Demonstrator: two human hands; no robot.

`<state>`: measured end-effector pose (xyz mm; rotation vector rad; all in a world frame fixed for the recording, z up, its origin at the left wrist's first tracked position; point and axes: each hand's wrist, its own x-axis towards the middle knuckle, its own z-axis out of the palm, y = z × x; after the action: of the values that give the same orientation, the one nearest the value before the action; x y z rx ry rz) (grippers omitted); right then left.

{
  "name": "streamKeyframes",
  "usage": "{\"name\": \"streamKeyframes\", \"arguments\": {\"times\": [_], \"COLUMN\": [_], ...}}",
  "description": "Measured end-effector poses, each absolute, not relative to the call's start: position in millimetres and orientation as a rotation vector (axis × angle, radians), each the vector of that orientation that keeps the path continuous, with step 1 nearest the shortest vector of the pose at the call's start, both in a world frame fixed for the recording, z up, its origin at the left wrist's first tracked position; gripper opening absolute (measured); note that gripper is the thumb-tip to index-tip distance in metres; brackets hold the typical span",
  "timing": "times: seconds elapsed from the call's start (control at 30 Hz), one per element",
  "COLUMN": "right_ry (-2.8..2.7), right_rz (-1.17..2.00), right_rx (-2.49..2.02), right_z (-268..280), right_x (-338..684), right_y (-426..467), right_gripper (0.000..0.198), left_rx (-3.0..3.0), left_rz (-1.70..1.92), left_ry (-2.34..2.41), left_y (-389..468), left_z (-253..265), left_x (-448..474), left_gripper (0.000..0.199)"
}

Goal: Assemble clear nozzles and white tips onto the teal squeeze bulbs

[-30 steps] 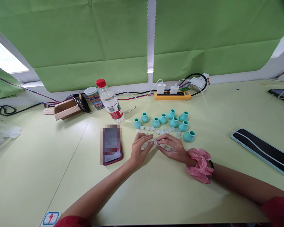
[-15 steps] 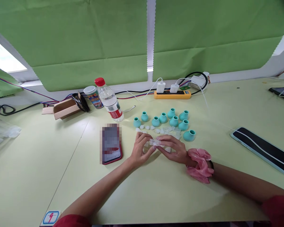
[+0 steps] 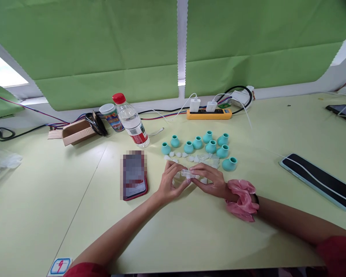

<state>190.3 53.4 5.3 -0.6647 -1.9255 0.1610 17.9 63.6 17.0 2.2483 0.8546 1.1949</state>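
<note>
Between my fingertips is a small clear plastic tube [image 3: 185, 173], lying roughly level above the table. My left hand [image 3: 170, 181] pinches its left end between thumb and fingers. From the other side, my right hand [image 3: 210, 180] grips the tube's right part, hiding much of it. Just beyond my hands lie several small white pieces [image 3: 184, 155] and some clear plastic parts [image 3: 215, 161]. Behind these stand several turquoise flask-shaped pieces [image 3: 210, 146] with round open necks; one turquoise piece [image 3: 229, 164] sits nearest my right hand, tilted on its side.
A phone in a red case [image 3: 135, 188] lies left of my hands, with a water bottle [image 3: 134, 125] and a paper cup [image 3: 112, 117] behind it. A yellow power strip [image 3: 209, 114] runs along the back. Another phone [image 3: 320, 181] with a white cable lies right.
Both hands keep their grip on the clear tube, and slightly more of its left end shows. The whole view has shifted a little; the objects on the table stay in place.
</note>
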Motion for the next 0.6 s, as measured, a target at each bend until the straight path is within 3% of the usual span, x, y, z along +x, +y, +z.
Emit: {"name": "streamKeyframes", "arguments": {"times": [0.6], "right_ry": [-1.85], "right_rz": [0.227], "right_rx": [-0.738], "right_z": [8.0], "right_x": [186.0], "right_y": [47.2], "right_gripper": [0.023], "left_rx": [2.284], "left_rz": [1.502], "left_ry": [0.767], "left_y": [65.9], "left_z": [9.6], "left_x": [21.1], "left_gripper": [0.018]}}
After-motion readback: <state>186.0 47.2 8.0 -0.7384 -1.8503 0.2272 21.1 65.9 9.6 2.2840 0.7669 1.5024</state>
